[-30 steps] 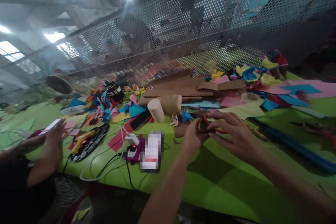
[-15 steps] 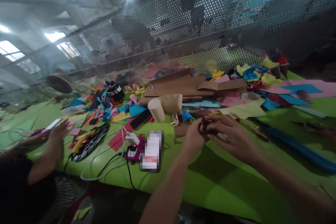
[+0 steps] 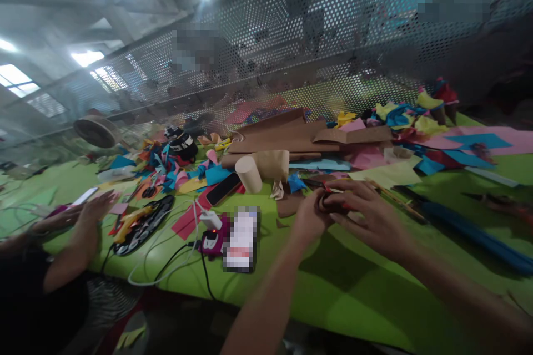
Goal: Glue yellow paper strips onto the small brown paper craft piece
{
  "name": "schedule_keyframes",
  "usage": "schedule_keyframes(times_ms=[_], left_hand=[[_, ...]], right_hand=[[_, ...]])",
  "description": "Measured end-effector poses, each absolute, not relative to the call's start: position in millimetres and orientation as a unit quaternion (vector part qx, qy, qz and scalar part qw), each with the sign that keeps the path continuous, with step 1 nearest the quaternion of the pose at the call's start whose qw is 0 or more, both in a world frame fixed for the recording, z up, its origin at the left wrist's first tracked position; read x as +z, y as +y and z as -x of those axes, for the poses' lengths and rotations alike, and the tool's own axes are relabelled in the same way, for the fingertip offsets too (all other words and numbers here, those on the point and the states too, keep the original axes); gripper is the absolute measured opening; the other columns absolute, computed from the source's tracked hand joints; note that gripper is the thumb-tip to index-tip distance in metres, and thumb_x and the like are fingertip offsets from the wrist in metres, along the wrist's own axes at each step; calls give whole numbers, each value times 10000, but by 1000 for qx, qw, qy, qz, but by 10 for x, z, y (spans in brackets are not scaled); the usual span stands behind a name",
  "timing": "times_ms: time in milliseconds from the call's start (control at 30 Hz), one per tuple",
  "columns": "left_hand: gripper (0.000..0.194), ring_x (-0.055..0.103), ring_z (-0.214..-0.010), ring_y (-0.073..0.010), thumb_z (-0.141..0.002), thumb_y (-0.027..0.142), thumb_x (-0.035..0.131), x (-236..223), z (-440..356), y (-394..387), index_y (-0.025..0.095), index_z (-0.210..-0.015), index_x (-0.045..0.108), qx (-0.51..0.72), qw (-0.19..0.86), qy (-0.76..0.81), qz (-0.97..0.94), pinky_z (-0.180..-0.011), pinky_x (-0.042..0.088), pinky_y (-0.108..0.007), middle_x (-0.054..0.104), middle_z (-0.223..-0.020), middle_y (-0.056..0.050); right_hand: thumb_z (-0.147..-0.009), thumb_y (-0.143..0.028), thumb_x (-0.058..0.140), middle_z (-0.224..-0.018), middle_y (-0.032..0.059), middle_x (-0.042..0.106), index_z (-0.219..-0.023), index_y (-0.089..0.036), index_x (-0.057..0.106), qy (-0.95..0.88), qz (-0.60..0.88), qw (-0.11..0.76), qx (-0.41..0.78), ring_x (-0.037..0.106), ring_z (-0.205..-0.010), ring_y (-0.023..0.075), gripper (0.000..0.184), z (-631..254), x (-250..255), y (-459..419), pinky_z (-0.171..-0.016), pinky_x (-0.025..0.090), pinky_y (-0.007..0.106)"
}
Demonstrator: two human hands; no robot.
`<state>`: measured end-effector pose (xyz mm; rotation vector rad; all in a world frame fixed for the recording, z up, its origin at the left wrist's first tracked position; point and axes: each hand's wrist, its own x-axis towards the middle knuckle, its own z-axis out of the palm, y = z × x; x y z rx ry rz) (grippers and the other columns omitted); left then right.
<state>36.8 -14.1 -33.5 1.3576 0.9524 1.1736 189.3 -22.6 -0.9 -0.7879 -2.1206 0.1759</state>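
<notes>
Operator, your right hand (image 3: 370, 213) is bare, with long, slim fingers (image 3: 352, 200) that narrow toward their tips; just behind those fingers lies the broad, uncovered back of the hand, then a slimmer bare wrist (image 3: 403, 247); farther behind the fingers, your right forearm (image 3: 453, 283) is bare too, long and smooth in outline, until the view cuts it off; your left hand (image 3: 310, 216) is likewise bare, its fingers partly hidden; behind them come a slim bare wrist and your left forearm (image 3: 266, 294), uncovered and thickening steadily away from the fingers, as far as the lower edge; finer detail at your fingertips is blurred
</notes>
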Motion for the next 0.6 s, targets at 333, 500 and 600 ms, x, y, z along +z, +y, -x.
schedule_keyframes(times_ms=[333, 500, 600], left_hand=[[282, 617, -838, -164, -680, 97, 755, -265, -323, -165, 159, -927, 635, 469, 493, 435, -590, -787, 504, -263, 689, -873, -22], [239, 594, -783, -152, -694, 140, 766, -290, -303, -163, 166, -892, 636, 468, 454, 451, -610, -747, 496, -261, 663, -828, -8], [241, 590, -792, -155, -707, 165, 762, -308, -304, -162, 174, -922, 655, 468, 456, 445, -612, -729, 488, -252, 658, -819, -6]], right_hand=[[-936, -285, 579, -1271, 116, 657, -1020, -261, 676, -847, 326, 416, 58, 608, -1192, 320, 131, -1967, -23, -168, -924, 522, 523], [-895, -246, 600, -1245, 109, 678, -916, -255, 655, -855, 335, 394, 36, 629, -1145, 333, 59, -1974, -36, -179, -886, 517, 523], [-882, -233, 609, -1246, 102, 684, -930, -252, 666, -864, 326, 381, 33, 632, -1128, 320, 78, -1956, -46, -181, -887, 523, 503]])
